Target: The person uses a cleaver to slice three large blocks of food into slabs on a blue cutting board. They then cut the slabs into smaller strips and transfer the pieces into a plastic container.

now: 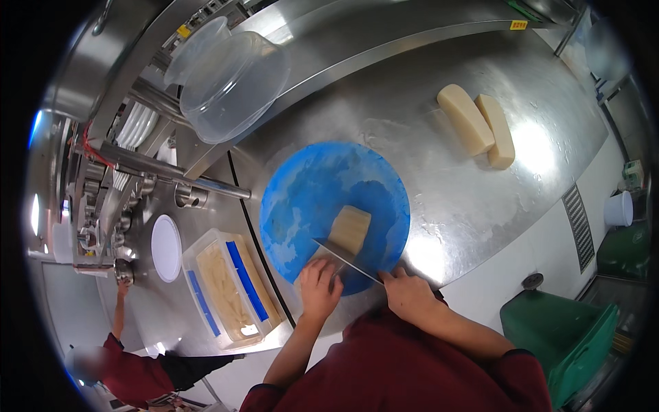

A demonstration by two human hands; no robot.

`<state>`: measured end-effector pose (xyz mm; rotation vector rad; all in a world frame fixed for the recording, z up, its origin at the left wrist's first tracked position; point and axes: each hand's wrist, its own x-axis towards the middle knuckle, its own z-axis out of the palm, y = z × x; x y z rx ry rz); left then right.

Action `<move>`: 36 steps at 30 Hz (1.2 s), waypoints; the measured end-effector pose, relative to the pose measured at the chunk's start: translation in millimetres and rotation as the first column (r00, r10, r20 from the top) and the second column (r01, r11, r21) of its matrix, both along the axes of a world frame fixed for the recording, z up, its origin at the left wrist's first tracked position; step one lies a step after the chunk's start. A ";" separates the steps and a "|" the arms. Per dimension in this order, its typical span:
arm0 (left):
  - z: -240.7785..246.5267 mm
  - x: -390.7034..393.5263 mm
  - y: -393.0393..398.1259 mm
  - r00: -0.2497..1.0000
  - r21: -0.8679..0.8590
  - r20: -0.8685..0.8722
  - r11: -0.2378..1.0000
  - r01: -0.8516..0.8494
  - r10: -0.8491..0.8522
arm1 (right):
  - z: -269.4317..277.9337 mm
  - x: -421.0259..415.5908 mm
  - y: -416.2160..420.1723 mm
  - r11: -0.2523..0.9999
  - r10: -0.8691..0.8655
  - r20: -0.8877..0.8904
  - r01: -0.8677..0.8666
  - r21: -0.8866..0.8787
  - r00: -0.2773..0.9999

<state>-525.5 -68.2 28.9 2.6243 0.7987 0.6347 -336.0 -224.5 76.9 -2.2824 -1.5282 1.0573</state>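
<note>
A round blue cutting board (301, 190) lies on the steel counter before me. On it rests a pale, peeled root vegetable piece (352, 226), which looks sliced on the far side of the blade. My right hand (411, 294) grips the handle of a kitchen knife (346, 260), its blade slanting across the vegetable towards the upper left. With bent fingers, my left hand (320, 289) holds the near part of the vegetable, close beside the blade. The fingers hide much of that near part.
Two peeled vegetable pieces (466, 119) lie at the far right. Left stands a clear plastic box (226, 288) of pale pieces in liquid, beside a white round lid (166, 248). Clear tubs (234, 85) sit above. A co-worker (136, 373) reaches over the counter; a green bin (553, 329) is right.
</note>
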 end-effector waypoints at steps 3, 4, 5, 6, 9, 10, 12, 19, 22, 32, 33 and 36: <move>-8.3 -3.5 -1.2 0.999 0.044 0.023 0.999 0.028 -0.029 | -2.2 -0.1 -1.4 0.999 0.000 0.025 -0.001 0.036 1.000; -9.0 -3.9 -0.8 0.999 0.042 0.021 0.999 0.031 -0.032 | 0.9 0.5 -1.0 0.999 -0.001 0.021 0.001 0.040 1.000; -9.5 -4.3 -0.4 0.999 0.040 0.019 0.999 0.035 -0.036 | 4.8 1.0 -0.7 0.999 -0.004 0.018 0.003 0.045 1.000; -8.9 -4.1 -0.7 0.999 0.035 0.014 0.999 0.040 -0.041 | 10.9 2.0 0.0 0.999 0.001 0.010 -0.001 0.047 1.000; -4.7 0.0 0.4 0.998 0.025 0.044 0.998 0.053 -0.055 | 39.2 5.2 2.1 0.998 0.015 0.008 -0.015 0.055 1.000; -6.5 -0.9 -0.1 0.998 0.026 0.039 0.999 0.043 -0.044 | 48.7 4.1 2.3 0.998 0.024 0.020 -0.025 0.059 1.000; -10.6 -3.1 -0.4 0.999 0.029 0.031 0.999 0.024 -0.024 | 62.6 1.3 2.0 0.997 0.041 0.033 -0.043 0.066 0.999; -10.7 -2.0 -0.9 0.998 0.043 0.053 0.998 0.036 -0.038 | 64.2 -4.3 2.3 0.995 0.025 0.014 -0.027 0.095 1.000; -7.6 -0.2 -1.6 0.998 0.045 0.059 0.998 0.032 -0.034 | 62.5 -4.3 2.6 0.997 0.030 0.020 -0.032 0.077 0.999; -10.1 -2.8 -1.5 0.999 0.039 0.031 0.999 0.020 -0.022 | 59.7 -3.1 4.1 0.998 0.033 0.008 -0.034 0.044 0.999; -10.7 -2.9 -1.5 0.999 0.036 0.028 0.999 0.020 -0.021 | 59.6 -2.9 4.2 0.999 0.033 0.003 -0.034 0.043 0.999; -11.9 -2.7 -2.0 0.999 0.042 0.031 0.999 0.015 -0.016 | 58.1 -2.8 4.4 0.998 0.033 -0.003 -0.033 0.046 0.999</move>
